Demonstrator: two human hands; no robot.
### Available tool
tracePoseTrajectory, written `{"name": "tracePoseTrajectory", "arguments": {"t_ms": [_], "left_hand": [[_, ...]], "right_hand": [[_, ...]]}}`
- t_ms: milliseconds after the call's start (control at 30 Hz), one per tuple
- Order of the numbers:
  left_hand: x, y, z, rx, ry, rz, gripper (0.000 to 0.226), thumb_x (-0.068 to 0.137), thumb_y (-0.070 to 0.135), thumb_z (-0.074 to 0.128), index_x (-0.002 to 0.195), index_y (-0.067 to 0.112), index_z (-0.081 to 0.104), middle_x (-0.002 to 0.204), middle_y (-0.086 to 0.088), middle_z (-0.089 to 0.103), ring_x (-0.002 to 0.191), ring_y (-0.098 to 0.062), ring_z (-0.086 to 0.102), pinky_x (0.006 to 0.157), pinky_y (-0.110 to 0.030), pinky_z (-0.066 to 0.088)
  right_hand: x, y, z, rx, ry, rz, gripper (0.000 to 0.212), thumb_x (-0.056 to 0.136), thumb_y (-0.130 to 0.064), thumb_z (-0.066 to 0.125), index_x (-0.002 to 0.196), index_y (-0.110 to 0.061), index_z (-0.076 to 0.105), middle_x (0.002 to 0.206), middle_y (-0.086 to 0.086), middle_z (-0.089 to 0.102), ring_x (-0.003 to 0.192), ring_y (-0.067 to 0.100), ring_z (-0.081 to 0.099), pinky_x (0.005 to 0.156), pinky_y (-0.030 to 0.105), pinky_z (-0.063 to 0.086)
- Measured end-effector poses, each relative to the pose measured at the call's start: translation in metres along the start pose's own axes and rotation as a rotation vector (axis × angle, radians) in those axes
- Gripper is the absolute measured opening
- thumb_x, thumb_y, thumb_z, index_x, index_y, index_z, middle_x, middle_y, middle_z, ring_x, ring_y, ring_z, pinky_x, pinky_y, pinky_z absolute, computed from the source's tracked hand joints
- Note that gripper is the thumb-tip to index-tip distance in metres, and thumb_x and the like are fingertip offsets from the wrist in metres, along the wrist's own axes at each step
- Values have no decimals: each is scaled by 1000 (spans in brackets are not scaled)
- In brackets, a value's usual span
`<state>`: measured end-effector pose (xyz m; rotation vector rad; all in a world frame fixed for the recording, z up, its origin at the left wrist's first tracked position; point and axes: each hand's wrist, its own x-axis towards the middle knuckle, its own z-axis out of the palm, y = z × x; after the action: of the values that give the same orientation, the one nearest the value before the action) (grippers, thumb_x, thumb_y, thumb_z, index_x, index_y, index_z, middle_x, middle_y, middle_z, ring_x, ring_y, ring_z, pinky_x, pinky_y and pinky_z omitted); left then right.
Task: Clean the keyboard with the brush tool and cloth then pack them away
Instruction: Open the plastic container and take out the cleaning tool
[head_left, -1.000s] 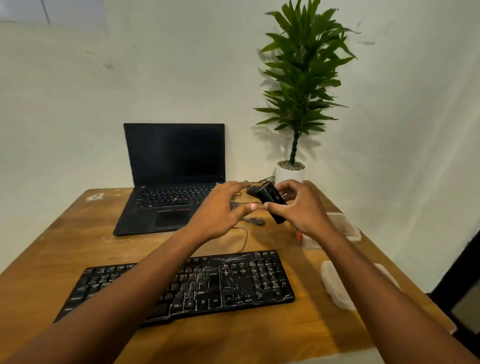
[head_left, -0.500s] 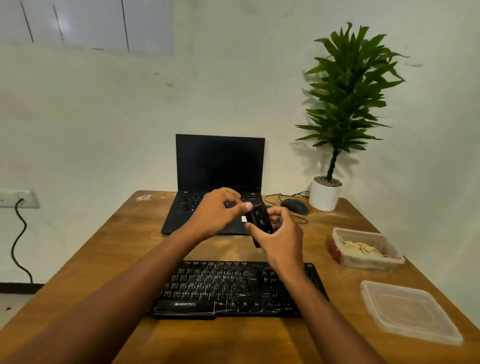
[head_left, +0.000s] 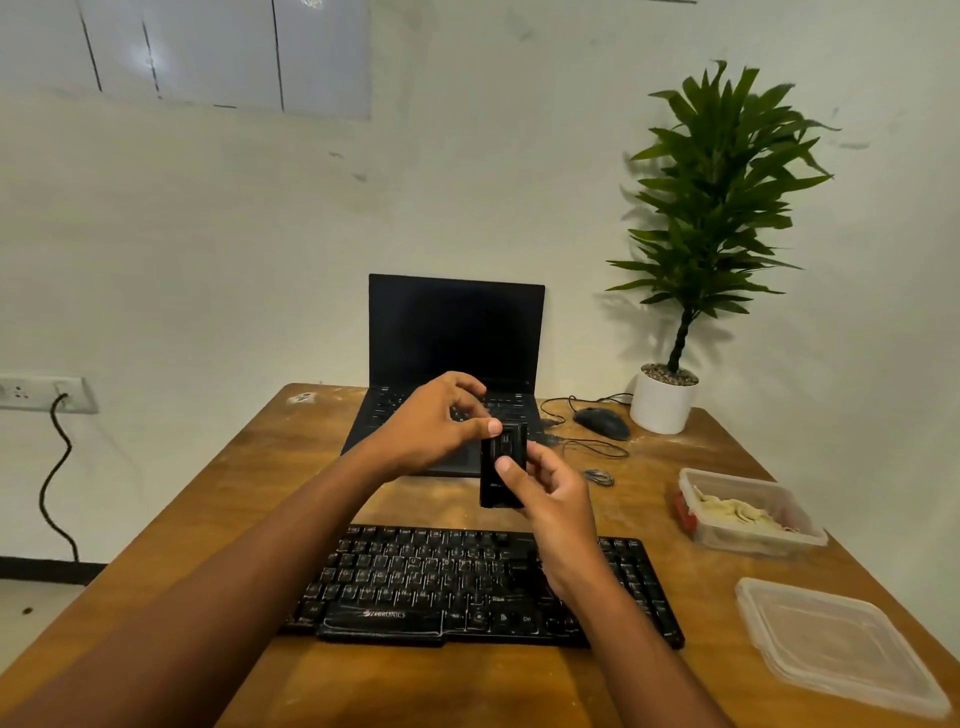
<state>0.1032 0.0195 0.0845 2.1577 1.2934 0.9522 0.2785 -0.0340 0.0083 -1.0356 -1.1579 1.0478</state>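
Two hands hold a small black rectangular brush tool (head_left: 502, 467) upright above the desk.

The right hand (head_left: 553, 501) grips the tool's lower half, thumb pressed on its front; the left hand (head_left: 434, 428) pinches its top corner, thumb on the edge and the other fingers curled behind. The tool hovers between the black wired keyboard (head_left: 467, 587) below and the open black laptop (head_left: 452, 338) behind. On the wooden table (head_left: 249, 483), a clear plastic container (head_left: 748, 512) with a pale cloth (head_left: 737, 512) in it sits to the right, its clear lid (head_left: 836, 644) nearer.
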Motion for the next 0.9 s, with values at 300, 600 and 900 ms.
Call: {"name": "tracePoseTrajectory", "arguments": {"t_ms": [300,600,900], "left_hand": [[-3,3,-3,-58,41,-23,18,95,35,73,94,19,80,134,9,53,121,-8,53,97,-34,45],[-9,-3,-1,-91,39,-8,28,105,33,58,101,16,80,133,12,55,120,-1,53,90,-20,40],[-11,-3,0,-186,71,7,24,105,29,58,103,18,80,130,12,59,119,-3,56,93,-22,42]], "right_hand": [[2,-15,7,151,-146,31,25,105,-17,59,129,-17,66,114,8,78,108,27,75,92,39,57],[2,-15,15,168,-88,32,22,105,-18,58,125,-17,68,109,8,79,101,27,76,83,34,56],[1,-17,18,111,-64,0,23,105,-33,58,121,-22,69,104,4,79,88,17,74,84,34,54]]}}
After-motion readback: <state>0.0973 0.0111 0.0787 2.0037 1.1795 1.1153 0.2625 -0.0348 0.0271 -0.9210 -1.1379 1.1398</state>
